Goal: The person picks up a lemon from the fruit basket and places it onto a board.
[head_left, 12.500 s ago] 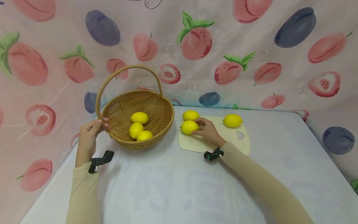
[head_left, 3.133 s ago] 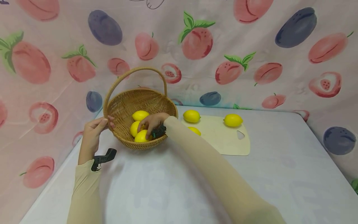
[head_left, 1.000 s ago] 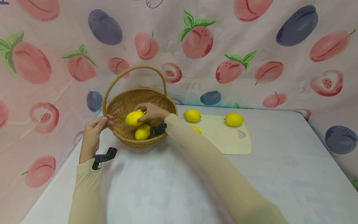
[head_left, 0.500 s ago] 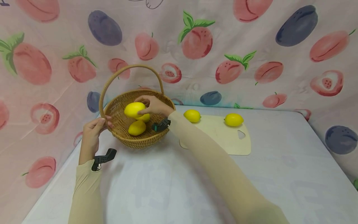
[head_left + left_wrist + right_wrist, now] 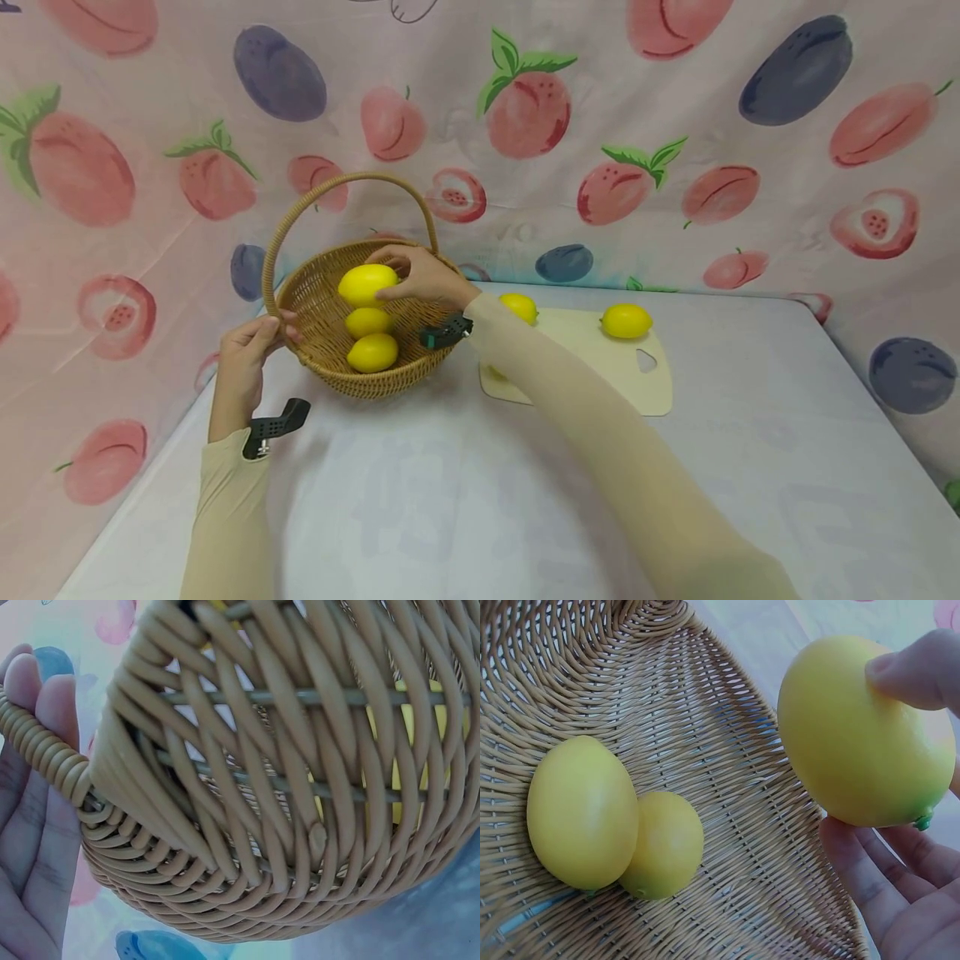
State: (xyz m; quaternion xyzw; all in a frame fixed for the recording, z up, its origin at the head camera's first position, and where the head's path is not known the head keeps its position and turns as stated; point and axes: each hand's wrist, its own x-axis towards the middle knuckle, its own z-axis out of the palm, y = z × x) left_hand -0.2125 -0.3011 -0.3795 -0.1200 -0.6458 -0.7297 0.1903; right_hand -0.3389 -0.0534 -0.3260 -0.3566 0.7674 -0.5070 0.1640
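My left hand (image 5: 246,354) grips the wicker basket (image 5: 442,350) at its left side, where the arched handle (image 5: 272,258) meets the rim; in the left wrist view, fingers pass behind the wrapped handle (image 5: 46,754). My right hand (image 5: 429,277) pinches a yellow lemon (image 5: 366,286) between thumb and fingers, holding it up over the basket's hollow. In the right wrist view this lemon (image 5: 855,742) has a green stem nub. Below it, two lemons lie against each other in the basket, a nearer lemon (image 5: 372,353) and a farther lemon (image 5: 367,322).
A cream cutting board (image 5: 592,358) lies right of the basket, partly under my right sleeve (image 5: 585,417). One lemon (image 5: 626,321) sits at its far right, another lemon (image 5: 521,307) at its far left. A fruit-print cloth (image 5: 525,192) hangs behind the white table (image 5: 420,500).
My right hand, earlier at the board and then among the basket's lemons, has lifted one lemon upward. The two lemons below have shifted. My left hand keeps its hold as the basket moves slightly left.
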